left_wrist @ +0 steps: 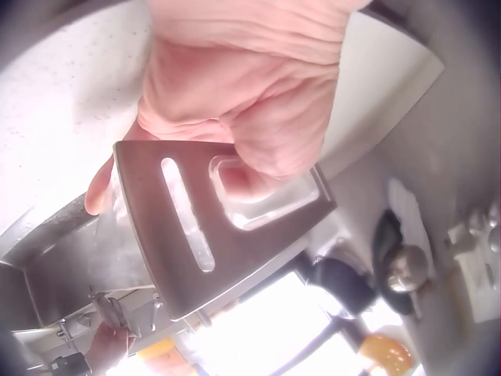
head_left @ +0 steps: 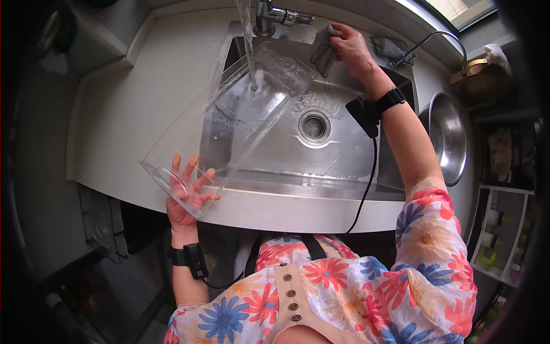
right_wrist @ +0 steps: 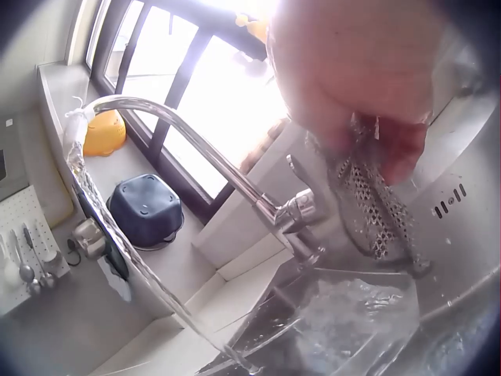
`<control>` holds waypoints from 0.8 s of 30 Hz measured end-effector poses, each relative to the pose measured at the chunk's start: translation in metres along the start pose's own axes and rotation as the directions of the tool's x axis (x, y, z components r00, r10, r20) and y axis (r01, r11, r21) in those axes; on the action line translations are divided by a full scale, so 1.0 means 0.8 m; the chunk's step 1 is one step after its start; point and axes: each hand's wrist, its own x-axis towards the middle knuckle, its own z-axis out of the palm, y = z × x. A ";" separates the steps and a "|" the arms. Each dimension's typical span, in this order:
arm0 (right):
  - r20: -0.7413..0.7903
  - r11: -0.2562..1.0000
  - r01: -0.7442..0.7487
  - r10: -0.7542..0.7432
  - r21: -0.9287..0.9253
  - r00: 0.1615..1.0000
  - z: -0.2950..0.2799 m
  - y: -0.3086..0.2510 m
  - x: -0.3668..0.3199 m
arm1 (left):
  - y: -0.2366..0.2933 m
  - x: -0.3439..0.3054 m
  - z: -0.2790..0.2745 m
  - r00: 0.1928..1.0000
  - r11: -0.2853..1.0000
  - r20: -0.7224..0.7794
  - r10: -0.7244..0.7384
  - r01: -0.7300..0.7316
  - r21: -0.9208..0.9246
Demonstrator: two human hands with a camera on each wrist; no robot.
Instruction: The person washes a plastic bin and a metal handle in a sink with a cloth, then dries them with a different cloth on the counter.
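Note:
A long clear plastic bin (head_left: pixel 189 123) lies tilted, its far end down in the steel sink and its near end over the counter's front edge. My left hand (head_left: pixel 189 192) carries that near end, its spread fingers showing through the plastic. At close range, the bin's end face (left_wrist: pixel 149 227) has a slot and a rounded window, with the thumb at the window. Running water (head_left: pixel 247 40) falls from the tap (right_wrist: pixel 196 141) toward the bin. Above the sink's back right, my right hand (head_left: pixel 352 49) pinches a grey mesh cloth (head_left: pixel 323 51), which hangs down wet (right_wrist: pixel 376 211).
The steel sink (head_left: pixel 338 166) has a drain (head_left: pixel 314 126) in its middle. A metal bowl (head_left: pixel 455 140) stands at its right. A second thin tap (head_left: pixel 447 35) curves at the back right. White counter (head_left: pixel 126 114) extends left. A dark blue container (right_wrist: pixel 145 207) sits near the window.

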 end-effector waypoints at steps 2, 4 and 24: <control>0.028 0.998 0.044 -0.043 -0.050 0.999 0.001 0.000 0.015 | -0.001 -0.003 0.000 1.000 1.000 -0.022 0.016 -0.017 -0.022; 0.058 0.991 0.092 -0.087 -0.097 0.995 0.006 -0.007 0.019 | -0.003 -0.005 0.002 0.998 0.998 -0.044 0.034 -0.036 -0.044; -0.054 0.977 -0.080 0.071 -0.196 0.996 0.001 -0.011 0.026 | -0.003 -0.018 0.006 0.987 0.993 -0.136 0.090 -0.099 -0.066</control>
